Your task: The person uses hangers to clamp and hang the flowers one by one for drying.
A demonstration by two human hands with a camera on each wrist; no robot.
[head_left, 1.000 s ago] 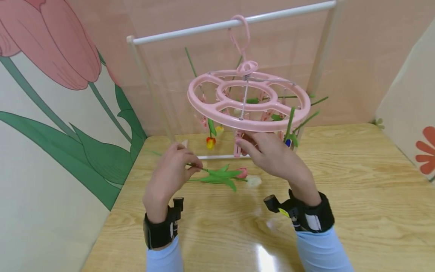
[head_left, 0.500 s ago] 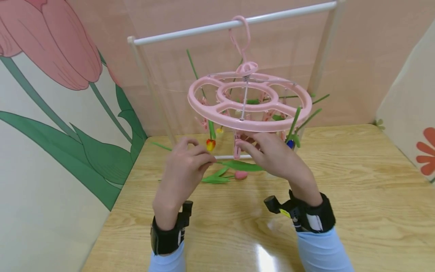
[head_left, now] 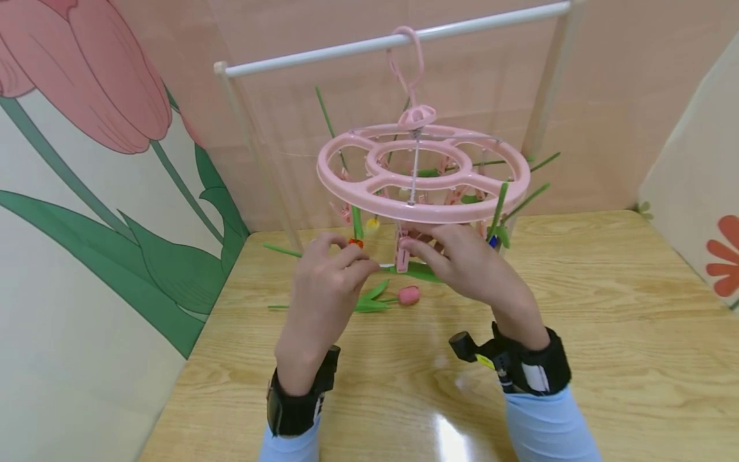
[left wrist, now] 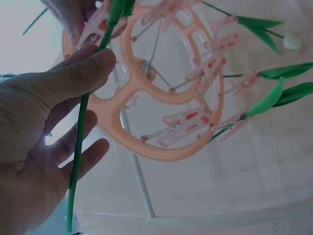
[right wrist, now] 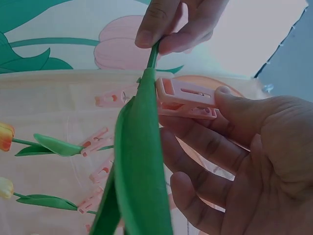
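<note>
My left hand [head_left: 326, 289] pinches the green stem [left wrist: 80, 142] of an artificial tulip between thumb and index finger. Long leaves [right wrist: 142, 156] on that stem reach toward my right hand; the flower head is hidden in the head view. With thumb and fingers, my right hand [head_left: 470, 266] grips a pink clothespin [right wrist: 188, 95] that hangs from the front rim of a pink round clip hanger [head_left: 369, 196]. In the right wrist view the clothespin's far end is right beside the stem. Under the hands, a pink tulip [head_left: 408, 295] lies on the wooden table.
The hanger hooks over a white rail [head_left: 491, 27] of a standing frame. Several tulips are clipped around it, among them a yellow one [head_left: 372, 225] and a blue one [head_left: 494, 241]. A lower white bar crosses behind the hands. Printed walls border the table [head_left: 606, 333].
My left hand has lifted the tulip from beside the pink one and moved right, bringing its leaves behind the clothespin. My right hand has stayed on the clothespin.
</note>
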